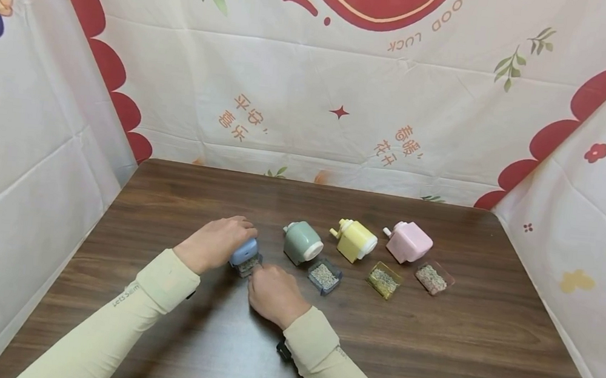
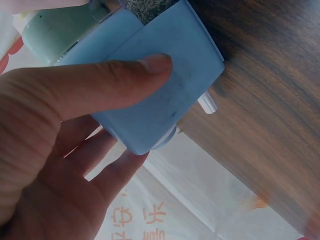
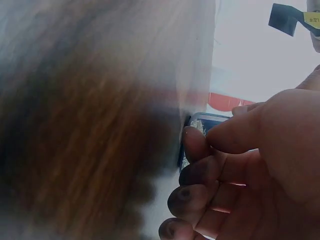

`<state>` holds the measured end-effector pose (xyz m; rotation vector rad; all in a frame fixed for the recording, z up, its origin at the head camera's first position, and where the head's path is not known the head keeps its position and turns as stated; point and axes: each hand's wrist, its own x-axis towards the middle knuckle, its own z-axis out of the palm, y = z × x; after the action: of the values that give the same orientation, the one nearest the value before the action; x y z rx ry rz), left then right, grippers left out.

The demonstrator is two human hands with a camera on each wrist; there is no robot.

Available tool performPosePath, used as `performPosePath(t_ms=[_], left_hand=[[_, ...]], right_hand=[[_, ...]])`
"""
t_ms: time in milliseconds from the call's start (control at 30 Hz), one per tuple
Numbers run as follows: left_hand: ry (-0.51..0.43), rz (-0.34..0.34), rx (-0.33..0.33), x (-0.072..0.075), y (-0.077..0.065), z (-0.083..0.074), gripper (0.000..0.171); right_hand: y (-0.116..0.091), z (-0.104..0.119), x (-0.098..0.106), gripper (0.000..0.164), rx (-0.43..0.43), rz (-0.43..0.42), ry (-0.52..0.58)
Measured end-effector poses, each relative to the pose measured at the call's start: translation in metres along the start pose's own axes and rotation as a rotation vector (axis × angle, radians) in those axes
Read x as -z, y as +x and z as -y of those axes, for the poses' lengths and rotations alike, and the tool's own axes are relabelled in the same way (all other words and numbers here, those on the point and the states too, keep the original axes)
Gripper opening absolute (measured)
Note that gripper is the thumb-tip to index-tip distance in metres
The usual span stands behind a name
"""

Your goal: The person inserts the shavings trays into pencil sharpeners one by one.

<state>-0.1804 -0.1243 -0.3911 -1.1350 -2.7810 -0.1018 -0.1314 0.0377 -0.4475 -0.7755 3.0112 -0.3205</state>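
Note:
My left hand (image 1: 219,243) grips a blue hand-crank pencil sharpener (image 1: 244,251) at the left of the group. In the left wrist view the thumb lies flat across the blue body (image 2: 192,65), with the other fingers round the far side; a white crank handle (image 2: 207,102) sticks out. From the sharpener's front projects a small drawer filled with pencil shavings (image 2: 149,9). My right hand (image 1: 274,294) pinches the front of that drawer between thumb and forefinger, its other fingers curled. The right wrist view shows the drawer's dark rim (image 3: 212,117) behind the fingertips.
Rightward stand a green sharpener (image 1: 302,242), a yellow sharpener (image 1: 357,240) and a pink sharpener (image 1: 409,242). In front of them lie a grey-blue drawer (image 1: 330,289), a yellow drawer (image 1: 379,292) and a pinkish drawer (image 1: 448,280), each holding shavings. Printed cloth (image 1: 303,73) surrounds the wooden table (image 1: 429,359).

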Motion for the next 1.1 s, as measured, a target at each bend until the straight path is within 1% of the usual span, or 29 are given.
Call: performPosePath(t_ms=[133, 233, 400, 533, 733, 933, 1100], left_hand=[[0.002, -0.002, -0.005, 0.000, 0.000, 0.000, 0.035], [0.000, -0.001, -0.007, 0.000, 0.000, 0.000, 0.035], [0.003, 0.009, -0.005, 0.001, 0.000, 0.000, 0.035], [-0.002, 0.014, -0.004, 0.002, 0.000, -0.001, 0.036], [-0.009, 0.017, -0.001, 0.002, 0.000, -0.002, 0.036], [-0.015, 0.021, 0.007, 0.001, 0.000, -0.001, 0.036], [-0.023, 0.014, 0.000, 0.000, 0.000, -0.001, 0.036]], right_hand=[[0.002, 0.002, -0.001, 0.023, -0.009, 0.020, 0.002], [0.004, 0.004, -0.002, 0.023, -0.006, 0.019, 0.006], [0.007, 0.007, -0.005, 0.023, 0.016, -0.024, 0.020], [0.009, 0.008, -0.007, 0.021, 0.018, -0.037, 0.032], [0.012, 0.009, -0.008, 0.020, 0.004, -0.022, 0.045], [0.013, 0.008, -0.009, 0.021, 0.002, -0.019, 0.032], [0.013, 0.006, -0.005, 0.023, -0.014, -0.006, 0.025]])
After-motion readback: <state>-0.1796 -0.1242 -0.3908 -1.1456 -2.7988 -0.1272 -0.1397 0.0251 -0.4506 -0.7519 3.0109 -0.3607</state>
